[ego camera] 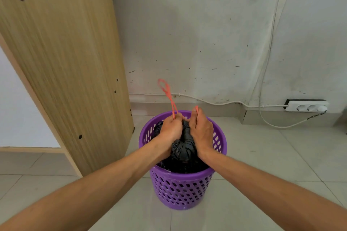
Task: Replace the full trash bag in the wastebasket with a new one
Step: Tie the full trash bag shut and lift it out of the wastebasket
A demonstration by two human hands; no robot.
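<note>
— Where is the black trash bag [185,147] seen from the head camera?
— Inside the purple wastebasket [180,191], neck gathered. One red drawstring [167,93] loop is gripped by the left hand [171,127], another by the right hand [201,130].

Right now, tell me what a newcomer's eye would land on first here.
The bright purple wastebasket on the pale tiled floor at centre, with a black trash bag bunched inside it. Above its rim the left hand and right hand each grip the pink drawstring, one loop standing up against the white wall. A tall wooden panel fills the left side.
</note>
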